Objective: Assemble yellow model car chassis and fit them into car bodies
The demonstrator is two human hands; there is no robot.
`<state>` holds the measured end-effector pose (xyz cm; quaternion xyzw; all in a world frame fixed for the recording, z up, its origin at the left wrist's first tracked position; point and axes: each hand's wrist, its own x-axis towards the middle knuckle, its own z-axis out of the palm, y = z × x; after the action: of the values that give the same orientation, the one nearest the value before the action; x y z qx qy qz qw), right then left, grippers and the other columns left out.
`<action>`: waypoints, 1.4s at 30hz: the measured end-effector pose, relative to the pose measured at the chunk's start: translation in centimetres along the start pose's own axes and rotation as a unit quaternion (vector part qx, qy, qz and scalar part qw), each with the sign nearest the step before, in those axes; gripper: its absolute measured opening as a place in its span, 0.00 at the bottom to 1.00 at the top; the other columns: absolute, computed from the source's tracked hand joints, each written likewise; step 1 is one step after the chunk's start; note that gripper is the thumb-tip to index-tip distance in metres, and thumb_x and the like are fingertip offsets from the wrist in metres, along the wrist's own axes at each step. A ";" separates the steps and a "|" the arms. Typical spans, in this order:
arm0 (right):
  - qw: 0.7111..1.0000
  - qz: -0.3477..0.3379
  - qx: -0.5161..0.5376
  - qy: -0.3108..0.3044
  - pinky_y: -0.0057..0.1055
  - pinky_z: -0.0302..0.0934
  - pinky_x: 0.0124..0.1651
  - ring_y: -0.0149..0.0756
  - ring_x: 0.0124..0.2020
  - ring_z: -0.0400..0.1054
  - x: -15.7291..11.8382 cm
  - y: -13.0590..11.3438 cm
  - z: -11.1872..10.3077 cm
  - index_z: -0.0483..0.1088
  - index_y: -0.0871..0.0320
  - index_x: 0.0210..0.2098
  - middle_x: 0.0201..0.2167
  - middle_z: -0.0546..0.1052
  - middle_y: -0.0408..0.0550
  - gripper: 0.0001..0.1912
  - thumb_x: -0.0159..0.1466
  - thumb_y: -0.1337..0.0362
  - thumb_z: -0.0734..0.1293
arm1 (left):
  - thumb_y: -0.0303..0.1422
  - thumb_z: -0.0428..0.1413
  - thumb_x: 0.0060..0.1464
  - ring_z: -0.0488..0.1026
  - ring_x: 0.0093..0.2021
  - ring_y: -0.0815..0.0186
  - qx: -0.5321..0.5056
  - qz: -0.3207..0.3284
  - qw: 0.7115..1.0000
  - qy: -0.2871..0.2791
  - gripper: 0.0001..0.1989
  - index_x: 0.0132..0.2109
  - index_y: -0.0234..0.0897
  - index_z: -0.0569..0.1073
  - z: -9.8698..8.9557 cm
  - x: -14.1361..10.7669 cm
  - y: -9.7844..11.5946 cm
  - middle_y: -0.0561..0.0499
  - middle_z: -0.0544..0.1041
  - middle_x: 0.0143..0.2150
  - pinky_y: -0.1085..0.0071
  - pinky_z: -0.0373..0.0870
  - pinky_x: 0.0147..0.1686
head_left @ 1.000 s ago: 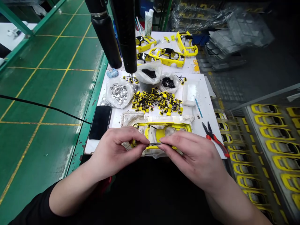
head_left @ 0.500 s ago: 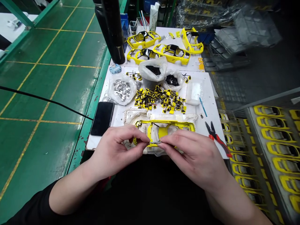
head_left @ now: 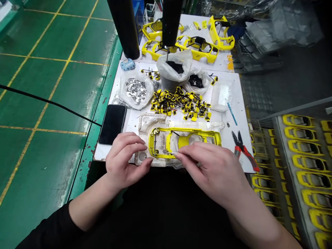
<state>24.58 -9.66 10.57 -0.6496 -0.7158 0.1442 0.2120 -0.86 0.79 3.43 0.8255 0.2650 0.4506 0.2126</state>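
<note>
Between finger and thumb, my right hand pinches a thin metal tool whose tip reaches left over the near side of a yellow toy car body. A small metal piece shows at that tip. My left hand is open beside the left end of the body, thumb and fingers apart, with nothing between them. The car body lies in a whitish mould-like holder at the table's near edge. Behind it is a heap of small yellow and black parts.
A black phone lies left, red-handled pliers right. Farther back are a bag of silver pieces, bags of black pieces and more yellow bodies. A black hanging screwdriver points down above the bags.
My left hand has let go of the thin metal item and moved left, its fingers spreading. My right hand still holds it. The hanging screwdriver has come into view, and the view has shifted slightly.
</note>
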 end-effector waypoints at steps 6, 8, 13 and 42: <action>0.996 0.014 -0.065 -0.054 0.41 0.54 0.35 0.40 0.34 0.78 0.9 -0.6 1.1 0.81 0.51 0.40 0.34 0.83 0.43 0.14 0.80 0.56 0.67 | 0.32 0.65 0.61 0.83 0.46 0.53 -0.013 0.016 1.000 0.007 0.10 0.50 0.45 0.79 1.6 -1.4 -0.3 0.46 0.84 0.43 0.51 0.84 0.48; 0.995 0.014 -0.079 -0.063 0.42 0.51 0.34 0.40 0.34 0.78 1.3 -1.0 1.4 0.81 0.51 0.39 0.35 0.84 0.43 0.14 0.80 0.55 0.67 | 0.31 0.65 0.60 0.83 0.45 0.54 -0.017 0.006 1.000 0.016 0.09 0.48 0.45 0.79 1.9 -1.6 -0.3 0.47 0.84 0.43 0.52 0.84 0.48; 0.991 0.020 -0.102 -0.082 0.42 0.48 0.33 0.40 0.32 0.77 2.1 -1.7 1.7 0.79 0.51 0.37 0.33 0.83 0.42 0.16 0.80 0.54 0.66 | 0.28 0.66 0.58 0.82 0.46 0.53 -0.028 0.002 1.000 0.015 0.10 0.46 0.44 0.80 2.1 -1.9 -0.5 0.47 0.83 0.42 0.52 0.83 0.49; 0.986 0.020 -0.139 -0.093 0.41 0.44 0.31 0.39 0.29 0.71 2.3 -2.3 1.9 0.77 0.51 0.34 0.30 0.79 0.43 0.17 0.79 0.55 0.67 | 0.29 0.66 0.58 0.80 0.47 0.53 -0.006 0.025 1.000 -0.006 0.13 0.50 0.44 0.83 2.0 -2.0 -0.9 0.45 0.83 0.43 0.53 0.83 0.46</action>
<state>21.50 -7.54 10.30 -0.6703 -0.7326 0.1076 0.0495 -0.28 -0.01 0.70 0.8332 0.2401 0.4528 0.2075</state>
